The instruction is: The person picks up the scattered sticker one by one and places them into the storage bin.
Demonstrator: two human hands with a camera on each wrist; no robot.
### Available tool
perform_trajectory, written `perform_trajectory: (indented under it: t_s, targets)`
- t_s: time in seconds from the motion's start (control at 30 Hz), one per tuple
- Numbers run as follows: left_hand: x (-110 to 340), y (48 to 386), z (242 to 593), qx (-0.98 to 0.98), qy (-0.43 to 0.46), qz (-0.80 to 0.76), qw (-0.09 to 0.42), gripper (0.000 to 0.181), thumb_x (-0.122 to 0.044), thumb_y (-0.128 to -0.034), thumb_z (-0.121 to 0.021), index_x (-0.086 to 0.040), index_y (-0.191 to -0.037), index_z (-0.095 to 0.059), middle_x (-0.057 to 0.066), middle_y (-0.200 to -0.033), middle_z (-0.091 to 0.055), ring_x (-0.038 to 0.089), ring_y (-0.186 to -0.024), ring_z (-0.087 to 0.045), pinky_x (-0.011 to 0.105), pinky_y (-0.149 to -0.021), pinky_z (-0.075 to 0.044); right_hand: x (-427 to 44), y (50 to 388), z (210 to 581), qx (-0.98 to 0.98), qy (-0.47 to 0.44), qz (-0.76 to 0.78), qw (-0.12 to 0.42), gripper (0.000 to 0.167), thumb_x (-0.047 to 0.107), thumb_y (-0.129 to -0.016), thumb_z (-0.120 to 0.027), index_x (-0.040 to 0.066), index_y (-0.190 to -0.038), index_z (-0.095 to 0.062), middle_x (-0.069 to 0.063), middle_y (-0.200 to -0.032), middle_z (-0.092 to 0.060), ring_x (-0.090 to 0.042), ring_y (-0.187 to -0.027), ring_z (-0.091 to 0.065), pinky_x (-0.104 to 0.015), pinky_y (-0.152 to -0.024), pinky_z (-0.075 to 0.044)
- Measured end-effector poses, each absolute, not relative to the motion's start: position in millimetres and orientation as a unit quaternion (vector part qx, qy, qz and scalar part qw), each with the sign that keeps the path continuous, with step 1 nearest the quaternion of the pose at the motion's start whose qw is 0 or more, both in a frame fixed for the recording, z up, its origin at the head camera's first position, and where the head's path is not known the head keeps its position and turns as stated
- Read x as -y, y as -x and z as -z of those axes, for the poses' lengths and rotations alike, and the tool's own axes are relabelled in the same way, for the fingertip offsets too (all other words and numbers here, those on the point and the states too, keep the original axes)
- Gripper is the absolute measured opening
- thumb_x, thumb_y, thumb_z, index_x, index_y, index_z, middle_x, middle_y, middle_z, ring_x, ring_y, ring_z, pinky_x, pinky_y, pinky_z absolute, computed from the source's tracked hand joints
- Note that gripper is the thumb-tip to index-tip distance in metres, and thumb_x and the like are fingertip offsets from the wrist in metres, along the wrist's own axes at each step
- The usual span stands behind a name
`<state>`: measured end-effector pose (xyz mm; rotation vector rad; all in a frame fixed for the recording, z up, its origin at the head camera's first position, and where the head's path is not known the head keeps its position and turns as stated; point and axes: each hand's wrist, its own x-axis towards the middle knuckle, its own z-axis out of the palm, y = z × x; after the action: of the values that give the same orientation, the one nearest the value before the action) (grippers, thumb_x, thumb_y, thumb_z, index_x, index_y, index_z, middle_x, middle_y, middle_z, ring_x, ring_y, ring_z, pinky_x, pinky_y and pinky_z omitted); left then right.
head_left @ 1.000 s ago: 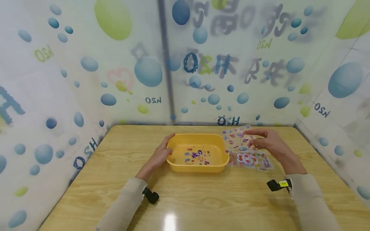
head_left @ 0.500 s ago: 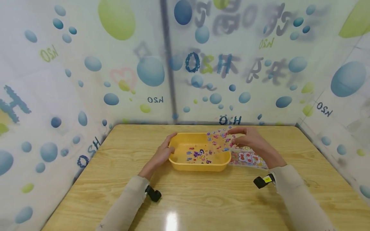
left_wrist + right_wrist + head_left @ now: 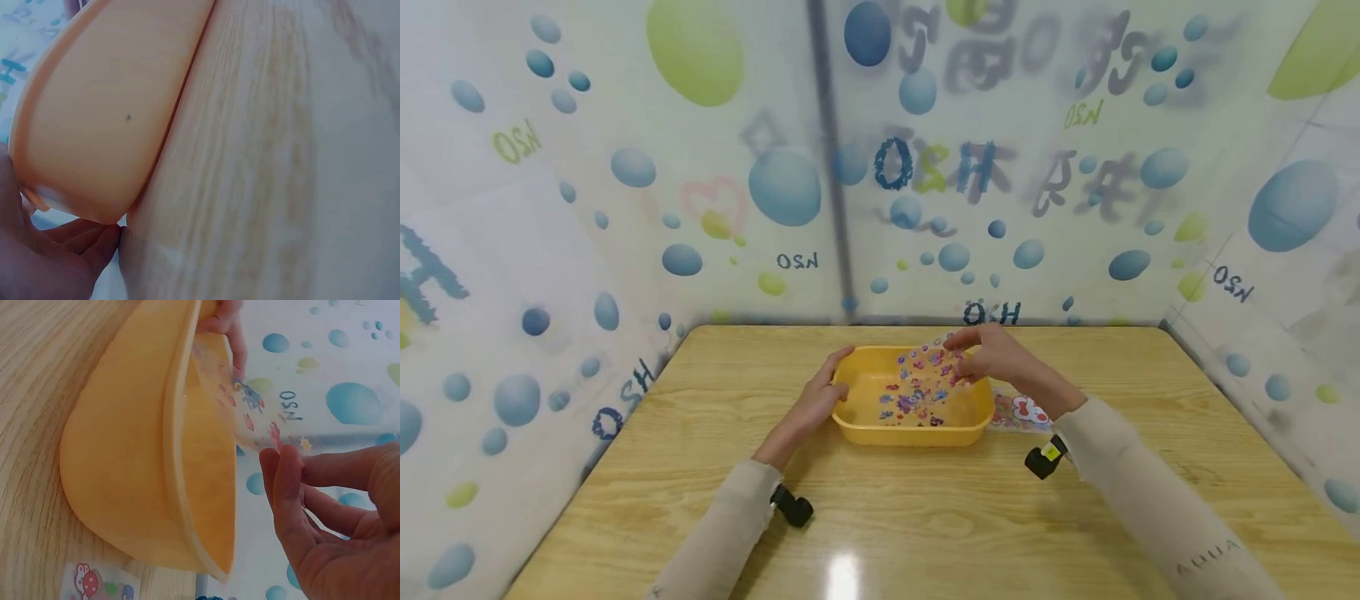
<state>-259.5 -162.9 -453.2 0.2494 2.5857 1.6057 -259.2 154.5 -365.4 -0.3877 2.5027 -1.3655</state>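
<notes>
A yellow plastic tub stands on the wooden table, small colourful pieces scattered on its floor. My left hand grips the tub's left end, thumb over the rim; the left wrist view shows its fingers against the outer wall. Above the tub, my right hand pinches the edge of a clear sticker sheet between thumb and fingertips. The sheet hangs tilted over the opening in the right wrist view, printed with small coloured figures. Through it, some pieces below are hard to tell from its prints.
A second printed sheet with a white rabbit-like figure lies on the table right of the tub, partly behind the right forearm. The wooden table reaches back to a wall covering with blue and green spots.
My right hand has moved left, carrying the clear sticker sheet from above the printed sheet to over the tub. My left hand keeps its grip on the tub's end.
</notes>
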Motion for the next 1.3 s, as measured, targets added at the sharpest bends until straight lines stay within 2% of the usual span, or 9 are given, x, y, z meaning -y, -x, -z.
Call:
perform_trajectory:
  t_s: [0.17,0.37,0.63,0.9,1.13,1.3]
  targets:
    - [164.0,258.3,454.4,-0.850,-0.085,-0.519,0.043,0.079,-0.006,-0.0863,-0.049,-0.025,-0.162,-0.034,0.015,-0.169,-0.032,0.036,-0.151,-0.035,0.053,-0.115,-0.035,-140.9,266.5,370.4,-0.873,0.134,0.448,0.137,0.045,0.002,-0.090,-0.069,-0.003,-0.135,-0.064,-0.024,-0.125,-0.062,-0.016,-0.075,-0.071,-0.033,-0.075,-0.062]
    - [163.2,258.3,457.0,-0.847,-0.090,-0.522,0.042,0.080,-0.005,-0.0853,-0.049,-0.025,-0.161,-0.034,0.014,-0.168,-0.034,0.033,-0.146,-0.039,0.047,-0.111,-0.036,-129.4,272.2,371.8,-0.880,0.129,0.430,0.154,0.043,0.000,-0.090,-0.070,-0.005,-0.132,-0.066,-0.023,-0.126,-0.066,-0.016,-0.078,-0.073,-0.033,-0.077,-0.062]
    - [164.8,257.8,455.9,-0.848,-0.088,-0.521,0.044,0.080,-0.004,-0.0860,-0.048,-0.025,-0.162,-0.033,0.015,-0.168,-0.033,0.035,-0.144,-0.040,0.046,-0.107,-0.039,-119.5,277.0,372.4,-0.870,0.136,0.435,0.185,0.042,-0.003,-0.091,-0.070,-0.008,-0.132,-0.064,-0.027,-0.124,-0.066,-0.019,-0.081,-0.075,-0.033,-0.077,-0.062]
    - [166.1,258.8,453.1,-0.848,-0.085,-0.521,0.044,0.080,-0.006,-0.0863,-0.049,-0.028,-0.161,-0.033,0.011,-0.168,-0.033,0.031,-0.139,-0.042,0.044,-0.104,-0.038,-110.7,280.2,366.1,-0.868,0.129,0.432,0.209,0.026,-0.002,-0.092,-0.069,-0.009,-0.117,-0.071,-0.021,-0.106,-0.074,-0.024,-0.082,-0.078,-0.045,-0.088,-0.060]
    - [164.4,261.2,454.1,-0.848,-0.088,-0.521,0.048,0.080,-0.005,-0.0862,-0.049,-0.027,-0.162,-0.033,0.013,-0.168,-0.033,0.032,-0.140,-0.040,0.045,-0.106,-0.037,-108.9,282.7,362.5,-0.886,0.136,0.384,0.221,0.024,0.003,-0.093,-0.070,-0.006,-0.115,-0.074,-0.018,-0.101,-0.077,-0.024,-0.079,-0.078,-0.032,-0.073,-0.062]
    - [164.0,261.7,454.3,-0.845,-0.086,-0.525,0.054,0.079,-0.006,-0.0876,-0.048,-0.028,-0.162,-0.032,0.011,-0.169,-0.031,0.032,-0.145,-0.037,0.046,-0.108,-0.036,-107.9,284.2,361.0,-0.901,0.130,0.347,0.226,0.024,0.003,-0.094,-0.068,-0.004,-0.115,-0.076,-0.017,-0.108,-0.076,-0.020,-0.076,-0.076,-0.030,-0.072,-0.062]
